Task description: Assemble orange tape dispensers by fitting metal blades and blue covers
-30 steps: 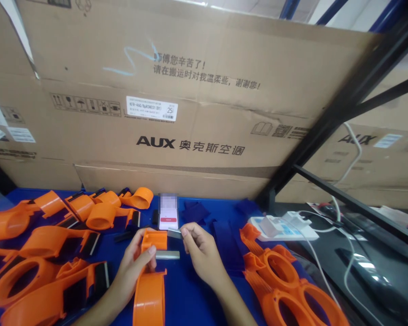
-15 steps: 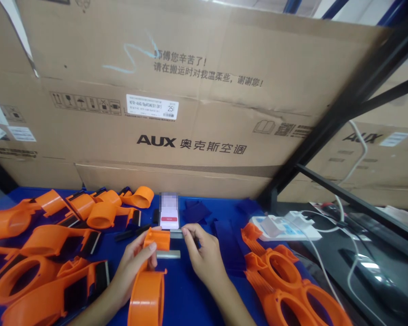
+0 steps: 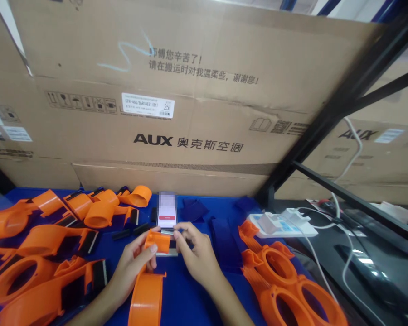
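Observation:
An orange plastic tape dispenser (image 3: 148, 280) stands on the blue table (image 3: 190, 294) in front of me. My left hand (image 3: 136, 260) grips its upper end from the left. My right hand (image 3: 193, 253) pinches a small grey metal blade strip (image 3: 172, 232) against the top right of the dispenser. A second grey strip (image 3: 166, 253) lies flat on the table between my hands, partly hidden.
Finished orange dispensers with black blades (image 3: 47, 253) are heaped on the left; bare orange dispenser frames (image 3: 285, 280) lie on the right. A phone (image 3: 166, 210) stands behind my hands. Dark blue pieces (image 3: 224, 235), a white power strip (image 3: 282, 226) with cables, and a large cardboard box (image 3: 177, 99) stand beyond.
My right hand has brought the metal strip leftward up against the dispenser's top. My left hand has shifted the dispenser slightly. The camera has tilted a little.

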`<control>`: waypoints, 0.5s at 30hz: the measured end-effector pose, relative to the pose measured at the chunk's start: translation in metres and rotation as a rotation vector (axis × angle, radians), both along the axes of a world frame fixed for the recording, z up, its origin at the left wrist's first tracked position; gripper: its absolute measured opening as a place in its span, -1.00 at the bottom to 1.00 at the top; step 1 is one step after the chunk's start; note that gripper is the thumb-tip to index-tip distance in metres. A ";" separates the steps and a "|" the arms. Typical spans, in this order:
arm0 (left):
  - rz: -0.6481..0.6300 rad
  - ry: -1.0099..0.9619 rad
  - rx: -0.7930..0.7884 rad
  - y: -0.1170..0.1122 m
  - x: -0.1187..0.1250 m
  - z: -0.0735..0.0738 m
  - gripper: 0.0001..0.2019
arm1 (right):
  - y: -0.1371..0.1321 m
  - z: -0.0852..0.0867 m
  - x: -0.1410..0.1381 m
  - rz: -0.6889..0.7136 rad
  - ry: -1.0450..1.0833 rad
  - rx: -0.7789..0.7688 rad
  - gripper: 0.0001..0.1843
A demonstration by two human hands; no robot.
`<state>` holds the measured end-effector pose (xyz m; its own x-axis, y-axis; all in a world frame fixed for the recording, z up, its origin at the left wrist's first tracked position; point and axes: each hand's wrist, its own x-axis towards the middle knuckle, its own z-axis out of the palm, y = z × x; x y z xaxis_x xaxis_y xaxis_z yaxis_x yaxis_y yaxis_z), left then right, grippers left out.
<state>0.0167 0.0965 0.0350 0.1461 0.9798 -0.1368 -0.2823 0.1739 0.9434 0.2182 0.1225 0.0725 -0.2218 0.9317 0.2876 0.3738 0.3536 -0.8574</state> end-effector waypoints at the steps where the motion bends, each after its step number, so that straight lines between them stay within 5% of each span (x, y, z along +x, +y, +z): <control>1: 0.013 -0.003 0.004 0.000 0.001 0.000 -0.35 | 0.001 -0.001 0.000 -0.020 0.040 -0.014 -0.74; 10: 0.122 0.129 0.001 0.001 -0.001 -0.001 -0.16 | 0.001 0.003 0.007 -0.048 0.064 -0.025 -0.68; 15: 0.125 0.162 -0.003 -0.001 -0.003 -0.001 -0.10 | -0.010 0.010 -0.002 0.171 0.014 -0.028 -0.69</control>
